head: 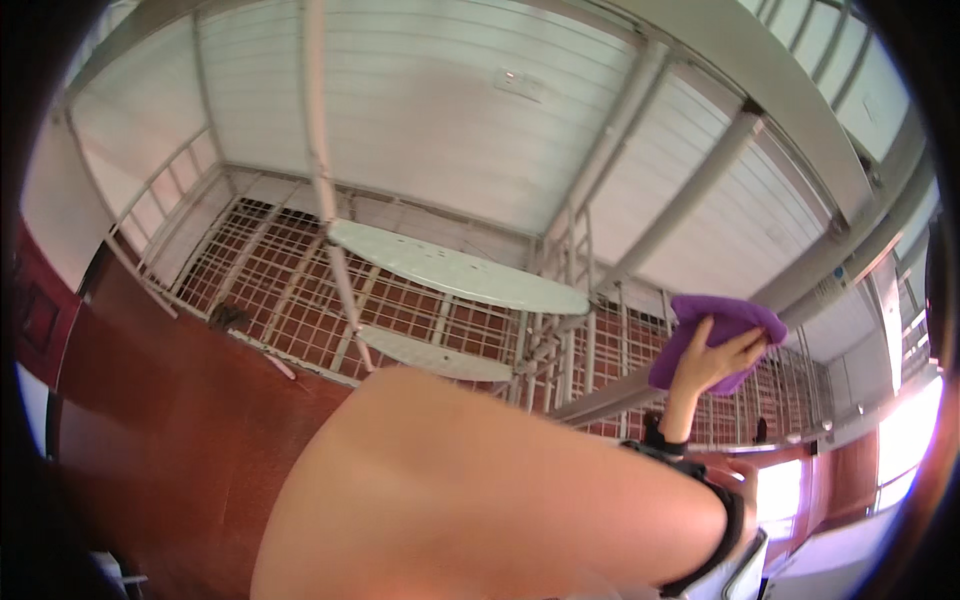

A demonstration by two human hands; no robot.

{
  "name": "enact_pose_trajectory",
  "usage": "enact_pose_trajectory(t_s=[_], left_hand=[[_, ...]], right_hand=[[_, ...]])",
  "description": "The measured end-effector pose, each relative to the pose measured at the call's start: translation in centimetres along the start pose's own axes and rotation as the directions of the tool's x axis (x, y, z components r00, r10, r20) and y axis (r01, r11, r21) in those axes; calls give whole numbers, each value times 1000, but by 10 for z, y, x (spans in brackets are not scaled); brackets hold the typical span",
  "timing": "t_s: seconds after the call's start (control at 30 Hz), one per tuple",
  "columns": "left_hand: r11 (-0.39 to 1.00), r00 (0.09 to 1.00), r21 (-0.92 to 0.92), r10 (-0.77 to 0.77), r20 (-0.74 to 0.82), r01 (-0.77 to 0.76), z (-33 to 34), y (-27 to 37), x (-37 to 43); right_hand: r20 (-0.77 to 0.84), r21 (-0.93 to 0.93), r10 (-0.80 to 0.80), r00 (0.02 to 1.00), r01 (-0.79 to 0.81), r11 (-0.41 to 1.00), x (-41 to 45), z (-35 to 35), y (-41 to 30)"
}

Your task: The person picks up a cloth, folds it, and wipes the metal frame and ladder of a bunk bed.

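My right hand (721, 361) grips a purple cloth (686, 352), its thumb and fingers spread over the folds. The cloth lies against a grey metal beam (780, 274) of a bunk bed frame, and appears folded over it. A black band (670, 442) circles the wrist. In the foreground my bare left arm (480, 480) crosses the lower middle of the view, large and close. It also wears a black band (731, 525). Beyond that band only a sliver of my left hand (744, 480) shows; its fingers and anything in them cannot be made out.
White ladder steps (465, 274) cross between metal posts. Below is a wire-mesh bed base (292, 262) over reddish-brown tiles. A pale wall (465, 127) with a socket plate (519, 85) stands behind. Reddish-brown flooring (165, 420) lies at left; bright windows (911, 427) are at right.
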State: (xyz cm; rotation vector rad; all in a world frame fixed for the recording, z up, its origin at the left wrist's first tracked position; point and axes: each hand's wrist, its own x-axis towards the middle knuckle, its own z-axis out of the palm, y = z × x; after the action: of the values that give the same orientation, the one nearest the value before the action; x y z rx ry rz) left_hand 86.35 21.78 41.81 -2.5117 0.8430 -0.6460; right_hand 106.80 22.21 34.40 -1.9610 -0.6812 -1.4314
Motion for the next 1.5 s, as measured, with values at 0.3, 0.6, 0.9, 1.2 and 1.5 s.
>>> enact_pose_trajectory(t_s=[0.3,0.6,0.9,1.2,1.5], left_hand=[[996,994,-85,7,-111,-17,-20,37,27],[972,993,-233,-48,-111,20,-19,66,64],[818,914,-462,-404,-36,344,25,30,-53],[81,287,-461,-872,397,884,55,127,-223],[-295,-167,-318,-912,374,901,36,192,-265]], right_hand=[[57,76,11,998,-16,997,2,-1,-23],[42,62,7,999,-10,998,2,-14,-19],[41,59,-9,999,6,998,2,-2,-4],[-21,158,13,1000,-9,987,89,-26,-27],[-75,120,-46,996,55,991,88,-25,-22]])
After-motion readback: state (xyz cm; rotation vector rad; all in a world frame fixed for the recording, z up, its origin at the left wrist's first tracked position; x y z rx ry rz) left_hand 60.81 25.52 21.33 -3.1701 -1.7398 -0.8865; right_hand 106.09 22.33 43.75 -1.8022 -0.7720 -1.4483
